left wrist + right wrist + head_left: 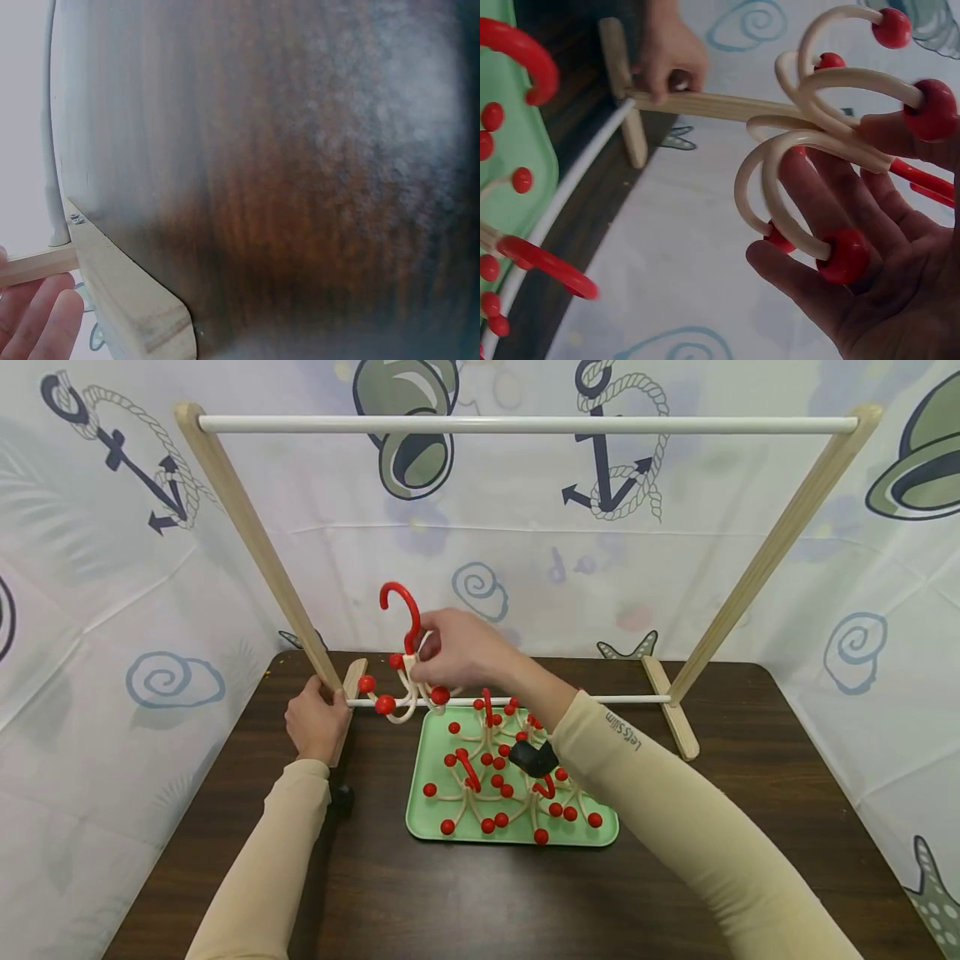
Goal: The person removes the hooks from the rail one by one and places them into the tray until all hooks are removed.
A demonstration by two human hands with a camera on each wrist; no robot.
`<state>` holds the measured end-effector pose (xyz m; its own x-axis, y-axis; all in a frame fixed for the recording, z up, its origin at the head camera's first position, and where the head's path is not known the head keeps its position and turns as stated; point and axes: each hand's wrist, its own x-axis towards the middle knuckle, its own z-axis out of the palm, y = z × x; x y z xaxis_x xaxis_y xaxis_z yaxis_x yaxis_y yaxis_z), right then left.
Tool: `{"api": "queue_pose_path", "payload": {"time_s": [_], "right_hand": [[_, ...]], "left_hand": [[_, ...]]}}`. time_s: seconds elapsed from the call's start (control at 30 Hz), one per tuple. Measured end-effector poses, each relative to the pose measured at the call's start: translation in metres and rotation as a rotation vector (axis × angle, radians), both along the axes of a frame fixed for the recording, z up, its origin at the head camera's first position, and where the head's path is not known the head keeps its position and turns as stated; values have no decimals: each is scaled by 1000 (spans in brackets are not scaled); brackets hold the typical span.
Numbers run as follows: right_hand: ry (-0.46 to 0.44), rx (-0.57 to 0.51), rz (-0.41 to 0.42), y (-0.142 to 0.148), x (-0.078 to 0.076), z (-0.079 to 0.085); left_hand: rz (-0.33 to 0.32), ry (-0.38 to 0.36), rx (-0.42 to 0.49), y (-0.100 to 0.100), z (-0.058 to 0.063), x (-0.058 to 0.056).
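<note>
My right hand (465, 650) pinches a multi-armed hanger (412, 631) by its stem, between thumb and fingers. This hanger has a red hook pointing up and several curved cream arms tipped with red balls. In the right wrist view, the cream arms (802, 137) fan out past the fingers. It is in front of the left part of a wooden rack, above the lower white rod (630, 699). My left hand (318, 725) grips the foot of the rack's left post (258, 547); in the left wrist view its fingers (56, 322) curl beside the wood.
A green tray (422, 818) on the dark table (420, 893) carries several similar hangers (468, 772), partly hidden by the right forearm. The upper white rod (517, 425) spans the two posts. Behind stands a patterned cloth (345, 568). The right post (772, 556) leans outward.
</note>
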<state>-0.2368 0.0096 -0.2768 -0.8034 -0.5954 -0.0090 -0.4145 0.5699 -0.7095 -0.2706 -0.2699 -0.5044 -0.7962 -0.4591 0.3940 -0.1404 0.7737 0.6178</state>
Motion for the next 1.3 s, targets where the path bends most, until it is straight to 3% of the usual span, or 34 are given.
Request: {"api": "queue_pose_path", "payload": {"time_s": [0.17,0.43,0.93,1.3], "right_hand": [[46,170,12,-11,-1,-32],[103,265,78,-18,-8,-72],[73,268,-30,-28,-21,-118],[33,326,-10,-25,-25,-135]], "left_hand": [[-1,-13,0,-1,1,0],[-3,-3,7,-1,1,1],[4,10,1,-2,-3,-1],[1,17,0,-2,-3,0]]}}
